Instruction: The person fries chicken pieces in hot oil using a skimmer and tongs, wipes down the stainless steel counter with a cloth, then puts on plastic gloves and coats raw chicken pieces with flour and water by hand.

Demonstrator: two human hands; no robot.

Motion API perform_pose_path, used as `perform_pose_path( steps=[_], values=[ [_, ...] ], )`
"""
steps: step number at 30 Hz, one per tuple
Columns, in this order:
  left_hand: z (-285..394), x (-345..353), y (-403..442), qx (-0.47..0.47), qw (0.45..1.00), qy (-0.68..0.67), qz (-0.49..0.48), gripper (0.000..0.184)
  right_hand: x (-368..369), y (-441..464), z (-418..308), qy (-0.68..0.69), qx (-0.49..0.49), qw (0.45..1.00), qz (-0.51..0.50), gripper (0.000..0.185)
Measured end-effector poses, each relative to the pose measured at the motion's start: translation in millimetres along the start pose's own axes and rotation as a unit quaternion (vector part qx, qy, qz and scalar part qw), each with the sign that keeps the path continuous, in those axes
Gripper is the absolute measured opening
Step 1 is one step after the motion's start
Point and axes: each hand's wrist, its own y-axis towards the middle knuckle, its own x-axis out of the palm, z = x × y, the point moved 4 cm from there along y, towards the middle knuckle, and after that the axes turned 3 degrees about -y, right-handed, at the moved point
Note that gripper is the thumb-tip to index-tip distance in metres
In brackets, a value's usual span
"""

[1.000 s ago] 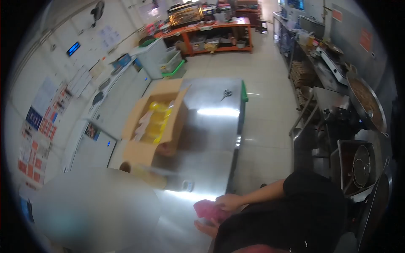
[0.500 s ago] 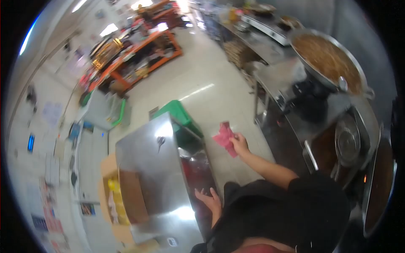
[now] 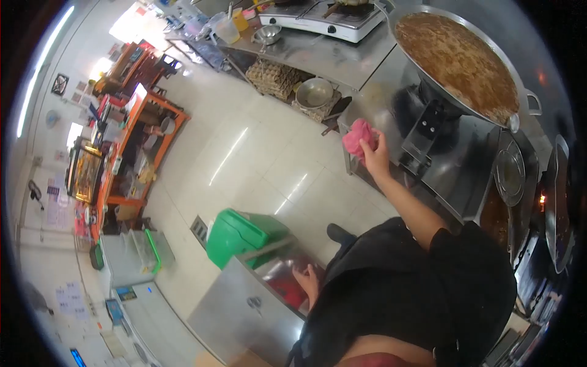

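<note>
A crumpled pink cloth is gripped in my right hand, which is closed on it and raised near the corner of the steel stove counter. Behind it on the counter sits a large wok of bubbling brown liquid, with a ladle end at its rim. My left hand hangs low by the edge of the steel table. Its fingers are apart and it appears to hold nothing. A dark key-like object lies on that table.
A green bin stands past the table's end. Further along the counter are a white gas stove and a metal bowl. Below are egg trays and a pan. A small flame burns at right.
My view has swung toward the stove counter. My right hand has carried the pink cloth to the counter's corner. My left hand stays low by the steel table.
</note>
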Motion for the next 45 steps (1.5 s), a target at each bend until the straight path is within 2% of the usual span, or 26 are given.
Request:
perform_pose_path(
  steps=[1,2,4,7,8,9,10,12,13,14,16,18,19,20,21,22,23,26,28,30,31,33,36,38,41,45],
  values=[
    [22.4,4.6,39.8,0.063,0.997,0.038,-0.023,0.064,8.8,17.9,-10.0,0.077,0.010,0.997,-0.002,0.044],
    [62.2,8.9,64.5,0.122,0.988,0.077,-0.048,0.061,16.1,29.7,-14.7,0.071,0.015,0.997,0.011,0.044],
    [167.2,36.9,106.9,0.146,0.971,0.110,-0.152,0.057,35.6,46.8,-29.4,0.033,-0.077,0.996,0.016,0.042],
    [302.5,120.7,152.1,0.131,0.917,-0.126,-0.354,0.051,69.4,44.3,-41.0,-0.023,-0.073,0.997,-0.020,0.046],
    [343.9,151.0,153.9,0.099,0.875,-0.200,-0.430,0.049,82.1,40.1,-56.9,-0.034,-0.045,0.994,-0.094,0.048],
    [373.1,183.0,155.4,0.010,0.833,-0.266,-0.484,0.044,93.8,36.5,-66.7,-0.044,-0.015,0.984,-0.170,0.051],
    [390.7,213.1,156.5,-0.084,0.780,-0.327,-0.527,0.040,109.2,36.2,-53.7,0.028,0.014,0.960,-0.278,0.059],
    [396.0,271.9,183.4,-0.128,0.769,-0.283,-0.559,0.037,126.2,41.9,-28.4,0.003,-0.053,0.950,-0.307,0.062],
    [395.0,301.0,201.0,-0.171,0.756,-0.241,-0.585,0.034,127.3,54.8,-24.5,0.006,-0.047,0.954,-0.296,0.062],
    [389.1,328.4,226.2,-0.181,0.754,-0.232,-0.587,0.034,122.3,62.8,-20.7,-0.023,-0.032,0.961,-0.275,0.063],
    [409.6,362.8,267.1,-0.093,0.717,-0.253,-0.643,0.029,112.3,73.7,-16.0,-0.091,-0.019,0.965,-0.245,0.061],
    [477.2,374.5,278.0,0.087,0.826,-0.151,-0.536,0.032,96.7,85.9,-15.1,-0.113,0.009,0.976,-0.188,0.058],
    [505.1,391.3,287.6,0.175,0.824,-0.097,-0.531,0.037,92.0,90.1,-15.5,-0.118,0.019,0.977,-0.176,0.058],
    [527.3,409.4,298.8,0.260,0.811,-0.043,-0.521,0.043,86.0,91.9,-15.6,-0.126,0.048,0.982,-0.131,0.057],
    [540.1,432.9,313.2,0.254,0.805,-0.040,-0.535,0.043,81.4,93.7,-14.9,-0.133,0.075,0.984,-0.086,0.055],
    [552.9,458.4,323.7,0.428,0.752,0.089,-0.493,0.050,81.4,94.5,-14.3,-0.139,0.083,0.984,-0.073,0.055],
    [555.4,479.9,330.4,0.583,0.659,0.208,-0.426,0.057,81.3,92.2,-12.1,-0.152,0.109,0.982,-0.034,0.053],
    [525.3,536.6,371.5,0.641,0.609,0.236,-0.404,0.070,85.6,79.6,-3.0,-0.181,0.158,0.967,0.080,0.048],
    [537.5,552.5,370.9,0.643,0.591,0.233,-0.428,0.073,97.9,68.9,1.7,-0.193,0.183,0.952,0.155,0.045],
    [545.6,568.1,381.3,0.626,0.687,0.235,-0.284,0.073,114.5,45.7,11.6,-0.136,0.290,0.893,0.316,0.039],
    [547.7,578.5,377.0,0.645,0.656,0.296,-0.258,0.075,135.4,33.9,19.5,-0.139,0.298,0.885,0.328,0.039],
    [562.8,594.7,349.5,0.659,0.632,0.279,-0.298,0.077,166.4,14.0,39.0,-0.085,0.330,0.836,0.431,0.036],
    [567.3,636.1,301.6,0.693,0.573,0.236,-0.368,0.080,210.3,38.3,23.4,-0.086,0.380,0.837,0.384,0.036],
    [563.8,663.0,259.1,0.720,0.496,0.234,-0.424,0.080,225.0,54.6,14.6,-0.108,0.399,0.827,0.380,0.037],
    [556.3,665.6,230.1,0.748,0.418,0.214,-0.469,0.080,234.9,67.0,5.1,-0.101,0.406,0.821,0.389,0.038],
    [556.6,622.3,245.9,0.743,0.360,0.208,-0.524,0.077,248.9,51.7,3.4,-0.092,0.415,0.778,0.463,0.038]
  ],
)
